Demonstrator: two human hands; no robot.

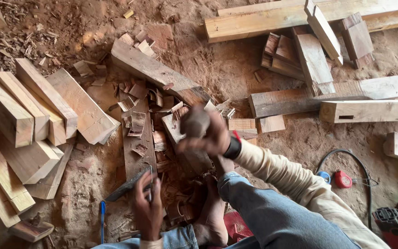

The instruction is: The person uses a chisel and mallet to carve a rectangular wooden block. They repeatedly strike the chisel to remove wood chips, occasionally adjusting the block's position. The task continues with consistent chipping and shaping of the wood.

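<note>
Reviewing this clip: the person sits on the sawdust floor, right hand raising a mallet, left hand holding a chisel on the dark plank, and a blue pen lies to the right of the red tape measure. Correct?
Not quite. The head view shows the blue pen lying left of the left hand, far from the red tape measure. Right hand, mallet, chisel and dark plank are as stated.

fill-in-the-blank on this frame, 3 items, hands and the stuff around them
1. The left hand holds a dark ____, its tip on the plank.
2. The right hand holds a mallet raised ____ the plank.
3. On the dirt left of the left hand lies a ____ pen.

Missing words: chisel; above; blue
</note>
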